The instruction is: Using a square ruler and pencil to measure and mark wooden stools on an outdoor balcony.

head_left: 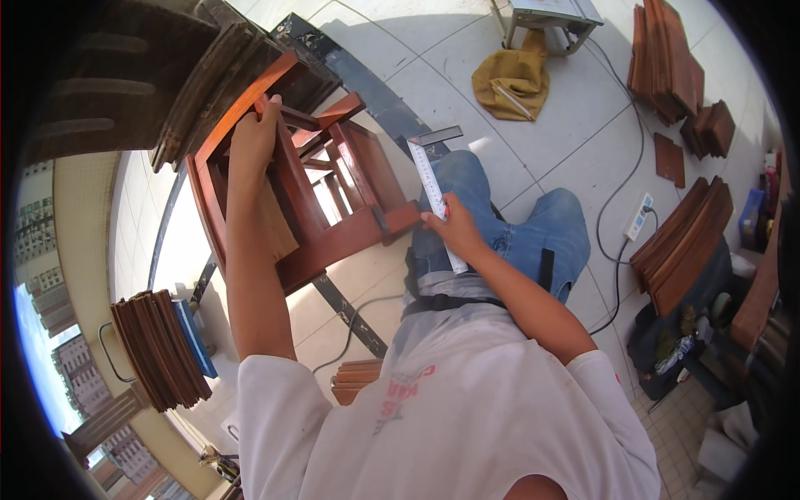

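A reddish-brown varnished wooden furniture frame (333,243), with rails and a panel, stands at my left. My left hand (255,135) reaches over its far part, with the fingers closed round a rail. In my right hand (457,227) is a try square (427,177) with a white graduated blade, held above my left thigh. The square's metal stock points away from me, apart from the frame's near right corner. A small red-orange thing shows at my right fingers; its kind I cannot make out. The left fingertips are partly hidden by the wood.
Dark boards (208,79) are stacked beyond the frame at far left. More stacks of wooden pieces (160,350) (667,62) (687,242) stand on both sides. A power strip (639,218) with cables lies at right. A mustard cloth bag (512,82) hangs below a machine stand (554,17).
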Tool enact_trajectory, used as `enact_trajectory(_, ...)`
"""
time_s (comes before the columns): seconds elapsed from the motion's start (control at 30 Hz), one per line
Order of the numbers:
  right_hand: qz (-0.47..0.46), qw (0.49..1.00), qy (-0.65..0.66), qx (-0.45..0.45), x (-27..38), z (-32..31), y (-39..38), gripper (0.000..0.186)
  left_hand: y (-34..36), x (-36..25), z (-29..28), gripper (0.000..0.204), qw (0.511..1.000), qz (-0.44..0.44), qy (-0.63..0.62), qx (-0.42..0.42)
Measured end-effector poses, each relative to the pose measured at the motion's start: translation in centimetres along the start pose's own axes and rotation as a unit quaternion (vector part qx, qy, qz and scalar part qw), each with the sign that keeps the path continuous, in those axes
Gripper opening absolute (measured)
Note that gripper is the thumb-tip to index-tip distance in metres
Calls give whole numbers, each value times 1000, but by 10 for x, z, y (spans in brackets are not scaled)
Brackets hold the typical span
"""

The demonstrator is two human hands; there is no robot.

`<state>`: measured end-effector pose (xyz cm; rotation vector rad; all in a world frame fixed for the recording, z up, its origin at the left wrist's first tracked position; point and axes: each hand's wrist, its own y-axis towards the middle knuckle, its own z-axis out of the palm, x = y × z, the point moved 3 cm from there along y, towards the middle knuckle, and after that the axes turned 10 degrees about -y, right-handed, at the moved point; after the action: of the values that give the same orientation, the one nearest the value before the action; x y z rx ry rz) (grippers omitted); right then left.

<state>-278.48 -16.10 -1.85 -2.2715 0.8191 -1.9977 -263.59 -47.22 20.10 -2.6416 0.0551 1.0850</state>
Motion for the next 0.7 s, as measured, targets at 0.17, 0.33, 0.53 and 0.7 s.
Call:
enact_trajectory(0.17,9,996,-83,-19,17,-23,-18,36,-78,-13,-18,55,998,66,-19,14)
enact_trajectory(0.33,31,993,-111,-5,37,-28,-38,32,-194,-9,-36,30,915,337,-68,-209)
enact_trajectory(0.53,30,993,-112,13,35,-22,-57,29,-275,86,39,7,893,445,68,4)
enact_trajectory(0.7,24,994,-108,22,48,-20,-71,29,-272,154,98,14,967,248,-11,57)
